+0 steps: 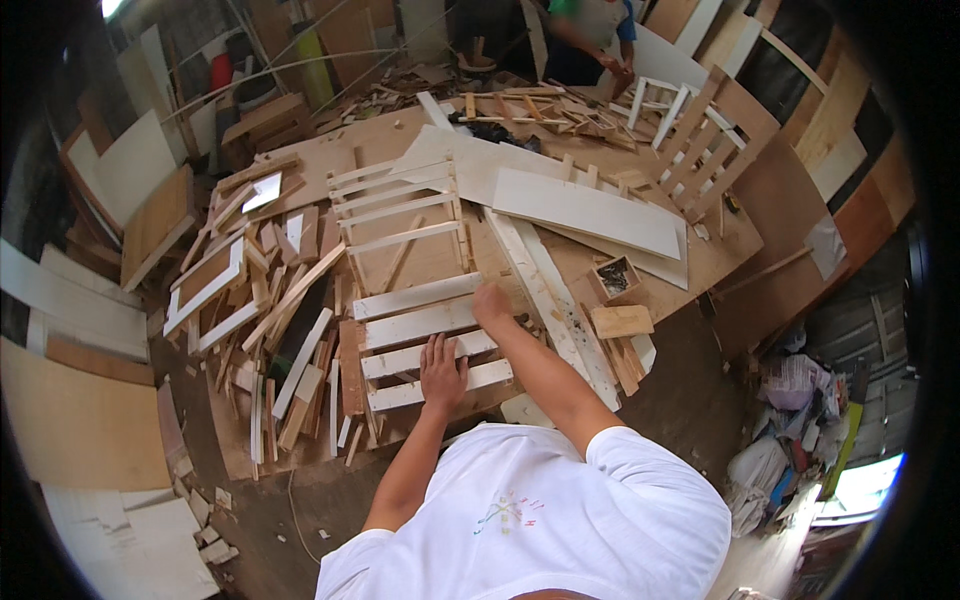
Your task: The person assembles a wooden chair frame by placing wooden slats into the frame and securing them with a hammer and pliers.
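**White wooden slats, two hands upon them**

Left hand (443,372): palm down, fingers extended across the lower slats (412,326), apparently steadying them.
Right hand (490,304), one o'clock from it: curled at the upper slat ends; whether anything is gripped cannot be told.
Slats: roughly parallel over the worktable (722,255), presumably for support.
Small box (622,293): two o'clock, probably for easy reach.
Co-worker (588,38): one o'clock, farthest.

I could pass down a narrow bare strip of tabletop (485,250) just beyond the right hand (490,304), between the slatted frame (405,236) and the long white boards (550,290). Those boards, the white panel (590,217) and a nail box (629,291) block me toward the right edge. Loose wood strips (302,365) crowd the left edge; scraps (560,112) clutter the far edge. I find open room toward the far left corner.
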`<state>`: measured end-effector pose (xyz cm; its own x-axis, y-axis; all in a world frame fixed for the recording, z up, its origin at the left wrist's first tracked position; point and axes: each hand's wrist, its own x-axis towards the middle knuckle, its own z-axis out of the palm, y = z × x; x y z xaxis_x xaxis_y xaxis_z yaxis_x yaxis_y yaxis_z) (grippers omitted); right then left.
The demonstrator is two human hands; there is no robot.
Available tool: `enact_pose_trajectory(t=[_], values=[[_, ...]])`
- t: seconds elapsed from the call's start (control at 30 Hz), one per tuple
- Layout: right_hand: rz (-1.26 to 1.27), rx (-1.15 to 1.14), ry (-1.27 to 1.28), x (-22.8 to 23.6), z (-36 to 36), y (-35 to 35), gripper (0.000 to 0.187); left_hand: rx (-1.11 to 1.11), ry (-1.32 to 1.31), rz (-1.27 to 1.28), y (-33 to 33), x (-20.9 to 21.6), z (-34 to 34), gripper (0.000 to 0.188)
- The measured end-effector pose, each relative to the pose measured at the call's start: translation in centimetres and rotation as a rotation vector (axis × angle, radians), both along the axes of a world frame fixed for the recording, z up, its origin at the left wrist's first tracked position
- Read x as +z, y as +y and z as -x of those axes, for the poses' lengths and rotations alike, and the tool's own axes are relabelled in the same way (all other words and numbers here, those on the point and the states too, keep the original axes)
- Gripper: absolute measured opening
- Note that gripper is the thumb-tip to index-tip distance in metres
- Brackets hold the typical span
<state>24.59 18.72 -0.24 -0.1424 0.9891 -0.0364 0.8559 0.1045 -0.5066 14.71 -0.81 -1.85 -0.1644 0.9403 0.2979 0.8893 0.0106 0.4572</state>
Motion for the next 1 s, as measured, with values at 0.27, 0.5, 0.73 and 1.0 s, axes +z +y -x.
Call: enact_pose_trajectory(t=[0.27,0.5,0.73,1.0], values=[[0.059,0.354,-0.278,3.0,-1.2,0.7,0.023,0.041,0.011,-0.01,-0.2,-0.2,-0.4,0.051],[0.017,0.399,-0.291,3.0,-1.4,1.2,0.027,0.02,-0.029,-0.048,0.1,0.3,-0.4,0.048],[-0.107,0.329,-0.197,2.0,-2.0,1.1,0.029,0.031,-0.019,-0.031,0.1,0.7,-0.4,0.047],[-0.166,0.377,0.018,0.8,-5.0,3.0,0.026,0.038,-0.04,-0.007,0.0,0.2,-0.1,0.048]])
